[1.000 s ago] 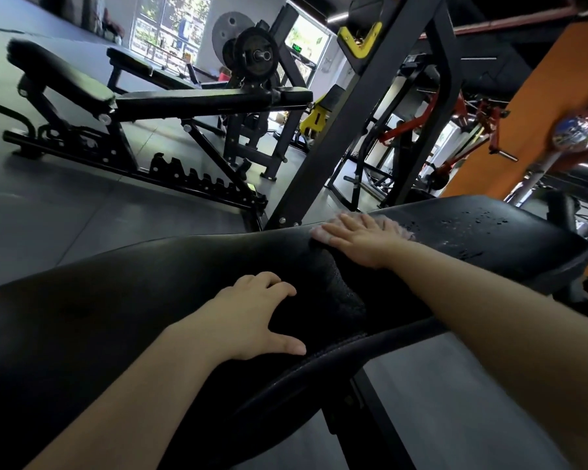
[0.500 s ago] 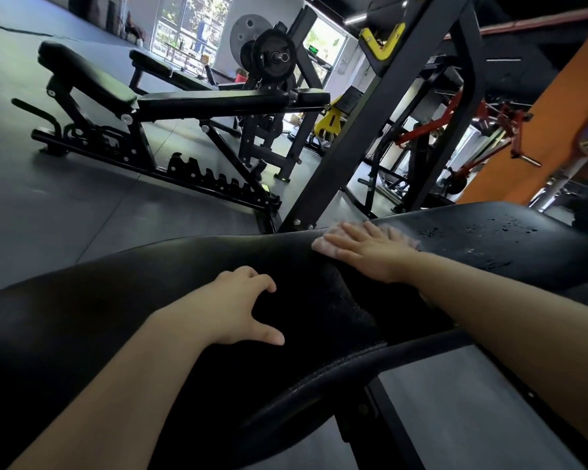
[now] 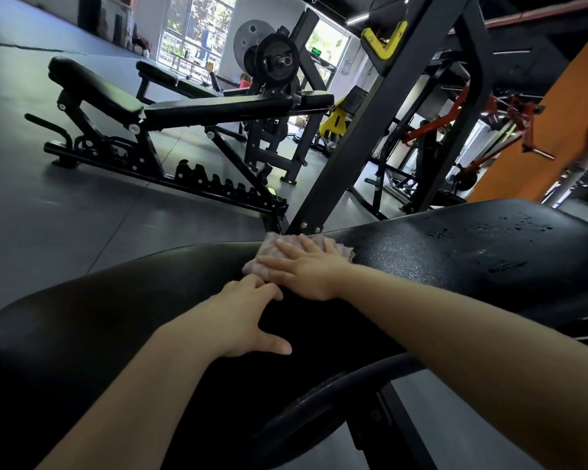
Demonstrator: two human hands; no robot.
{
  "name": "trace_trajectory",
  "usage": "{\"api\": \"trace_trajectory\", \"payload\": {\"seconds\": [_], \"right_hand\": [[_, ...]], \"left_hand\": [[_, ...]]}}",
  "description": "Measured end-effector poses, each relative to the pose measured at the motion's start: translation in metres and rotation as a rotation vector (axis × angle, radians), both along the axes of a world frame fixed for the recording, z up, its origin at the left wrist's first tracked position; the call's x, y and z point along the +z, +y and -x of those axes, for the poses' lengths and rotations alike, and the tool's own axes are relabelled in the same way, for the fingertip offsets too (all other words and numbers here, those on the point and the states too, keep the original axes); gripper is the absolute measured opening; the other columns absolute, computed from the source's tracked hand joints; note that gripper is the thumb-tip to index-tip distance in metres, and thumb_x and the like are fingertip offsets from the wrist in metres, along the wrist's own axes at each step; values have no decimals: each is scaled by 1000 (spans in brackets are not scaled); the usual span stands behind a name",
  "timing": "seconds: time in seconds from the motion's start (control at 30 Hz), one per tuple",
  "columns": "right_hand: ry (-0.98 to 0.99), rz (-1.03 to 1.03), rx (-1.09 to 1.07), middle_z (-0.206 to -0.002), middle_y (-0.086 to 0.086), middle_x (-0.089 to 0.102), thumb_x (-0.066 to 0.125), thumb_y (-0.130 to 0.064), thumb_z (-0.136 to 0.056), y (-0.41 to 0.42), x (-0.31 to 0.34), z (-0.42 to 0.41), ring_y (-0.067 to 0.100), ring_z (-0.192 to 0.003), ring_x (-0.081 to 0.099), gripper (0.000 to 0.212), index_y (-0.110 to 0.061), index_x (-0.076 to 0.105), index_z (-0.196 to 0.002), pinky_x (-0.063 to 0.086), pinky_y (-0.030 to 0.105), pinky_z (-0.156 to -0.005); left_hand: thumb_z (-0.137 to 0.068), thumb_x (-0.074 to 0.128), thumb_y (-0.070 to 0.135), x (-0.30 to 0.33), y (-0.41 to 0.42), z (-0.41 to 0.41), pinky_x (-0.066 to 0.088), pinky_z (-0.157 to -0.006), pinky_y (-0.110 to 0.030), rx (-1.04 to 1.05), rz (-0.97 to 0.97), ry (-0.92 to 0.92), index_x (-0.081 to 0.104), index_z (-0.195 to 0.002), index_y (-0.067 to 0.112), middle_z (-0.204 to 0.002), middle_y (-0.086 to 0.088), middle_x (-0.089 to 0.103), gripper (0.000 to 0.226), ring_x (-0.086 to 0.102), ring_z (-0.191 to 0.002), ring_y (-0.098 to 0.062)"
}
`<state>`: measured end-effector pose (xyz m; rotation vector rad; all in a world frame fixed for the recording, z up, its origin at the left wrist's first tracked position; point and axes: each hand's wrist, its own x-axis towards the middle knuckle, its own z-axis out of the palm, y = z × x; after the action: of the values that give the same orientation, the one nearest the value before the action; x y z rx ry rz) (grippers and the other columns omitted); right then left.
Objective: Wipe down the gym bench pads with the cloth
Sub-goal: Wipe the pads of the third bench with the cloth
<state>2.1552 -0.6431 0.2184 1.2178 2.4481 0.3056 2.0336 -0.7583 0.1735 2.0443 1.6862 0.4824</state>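
Head view: right hand (image 3: 306, 269) flat, fingers straight, pressing pinkish cloth (image 3: 269, 256) on black bench pad (image 3: 455, 259), frame centre. Left hand (image 3: 241, 317) spread, bracing on pad, grasping nothing. Mid-wipe; next stroke probably goes right toward water droplets (image 3: 510, 228).

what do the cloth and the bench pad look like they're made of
Cloth: looks like soft woven cotton or microfibre, pinkish checked, matte and rumpled under the right hand. Bench pad: probably black vinyl or faux leather, with a pebbled sheen and droplets beading on it.
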Motion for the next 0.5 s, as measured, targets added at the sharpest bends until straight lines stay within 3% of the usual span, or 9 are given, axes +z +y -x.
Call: {"api": "trace_trajectory", "payload": {"seconds": [0.17, 0.3, 0.4, 0.5], "right_hand": [[118, -151, -325, -160, -3, 1, 7, -75, -87, 40, 40, -56, 32, -145, -7, 64, -51, 11, -146, -9, 64, -110], [170, -268, -628, -159, 4, -10, 2, -76, -85, 55, 74, -101, 37, -143, -14, 71, -44, 4, -148, -9, 66, -109], [152, -276, -669, -158, 6, -12, 3, -69, -92, 52, 74, -93, 40, -141, -17, 62, -43, 3, -149, -12, 68, -107], [166, -219, -574, -159, 4, -9, 7, -66, -94, 43, 63, -72, 39, -141, -19, 56, -47, 8, -147, -18, 67, -104]], "left_hand": [[-78, 65, 53, -1, -1, 1, 36, -107, -34, -16, 12, -18, 28, -142, 33, -147, 10, 21, 77, 26, -134, -14], [-78, 65, 54, -1, -2, 0, 37, -106, -34, -17, -4, -19, 26, -142, 34, -147, 11, 21, 78, 26, -133, -13], [-78, 65, 54, -1, -1, 0, 38, -104, -33, -17, 3, -21, 26, -142, 34, -147, 11, 21, 78, 27, -133, -13], [-77, 66, 53, 1, 0, -1, 38, -104, -31, -13, 5, -27, 27, -141, 34, -146, 11, 22, 77, 27, -133, -13]]}}
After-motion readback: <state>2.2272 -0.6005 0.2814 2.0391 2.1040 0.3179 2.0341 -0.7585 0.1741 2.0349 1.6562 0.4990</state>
